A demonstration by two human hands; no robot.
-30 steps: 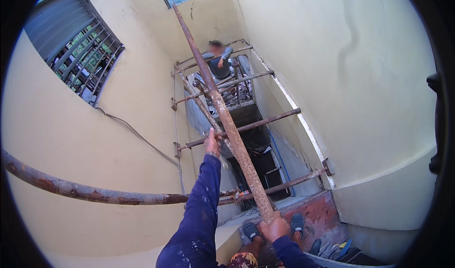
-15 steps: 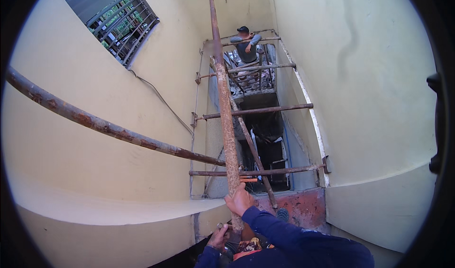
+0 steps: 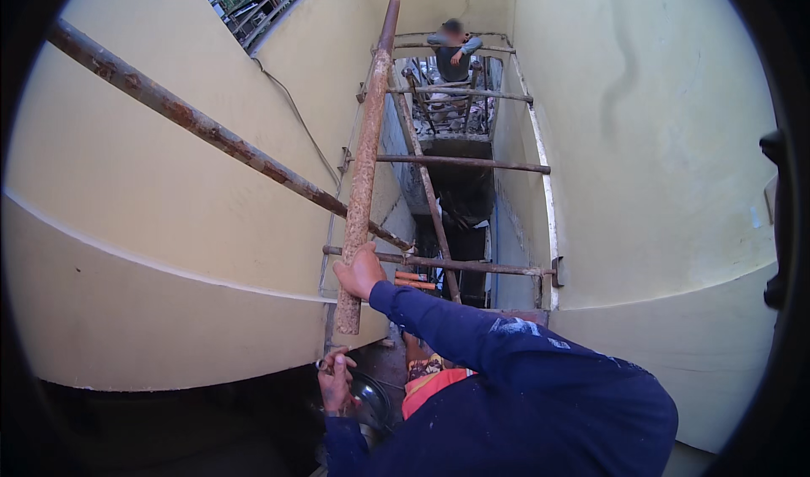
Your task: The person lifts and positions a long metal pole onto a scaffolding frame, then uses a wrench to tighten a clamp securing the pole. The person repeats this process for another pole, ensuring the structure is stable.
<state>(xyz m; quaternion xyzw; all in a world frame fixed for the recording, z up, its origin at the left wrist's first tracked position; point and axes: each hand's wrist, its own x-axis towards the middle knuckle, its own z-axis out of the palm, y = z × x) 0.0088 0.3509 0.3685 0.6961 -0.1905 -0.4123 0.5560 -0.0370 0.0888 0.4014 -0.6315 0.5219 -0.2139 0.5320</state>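
Observation:
My right hand (image 3: 361,272) is wrapped around a long rusty metal pipe (image 3: 365,173), close to its lower end. The pipe slants up and slightly right, out past the upper edge of view. Just below its open end is my left hand (image 3: 335,379), apart from the pipe, with fingers bent together. A small dark thing shows at those fingertips, too small to name. Another rusty pipe (image 3: 202,131) runs diagonally from the upper left to a horizontal scaffold bar (image 3: 489,266) beyond my right hand. Two short orange rods (image 3: 413,280) lie beside that bar.
Scaffold bars climb like a ladder between cream walls (image 3: 641,182). A person (image 3: 453,55) leans on a far upper bar, above rubble. Beneath my left hand is a round metal basin (image 3: 371,399). A barred window (image 3: 257,5) is at upper left.
The pipe has shifted left and up in view, with my right hand still on it. My left hand, which was at the pipe's lower end, is now below and apart from it.

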